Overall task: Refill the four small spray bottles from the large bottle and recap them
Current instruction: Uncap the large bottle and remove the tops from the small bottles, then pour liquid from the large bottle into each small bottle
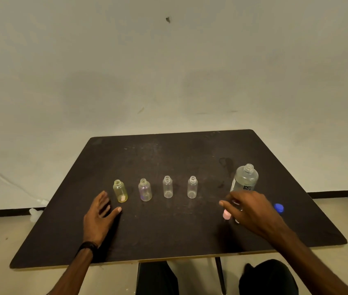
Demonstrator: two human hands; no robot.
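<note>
Tabletop [168,235]: dark, scuffed board, with all the things on it; a pale wall is behind it.
Small bottles: four stand upright in one row across the middle, all uncapped, well apart from one another.
Yellow bottle [120,191]: the leftmost of the row, yellowish tint, with something pale at its bottom.
Purple bottle [145,190]: second from the left, faint violet tint.
Clear bottle [168,187]: third from the left, looks empty.
Second clear bottle [192,187]: the rightmost of the row, looks empty also.
Large bottle [245,178]: stands upright at the right, a little farther than the row, open at the neck, with a label of dark letters; its lower part is hidden behind the right hand.
Blue cap [279,208]: lies on the tabletop at the right of the right hand.
Pink spray cap [226,215]: just under the fingers of the right hand, near the large bottle.
Left hand [99,216]: rests flat on the tabletop, fingers straight and a little spread, just beside the yellow bottle but not touching it; a dark band is on the wrist.
Right hand [251,209]: reaches over the pink spray cap with fingers bent; I cannot tell if it grips the cap or only touches it.
</note>
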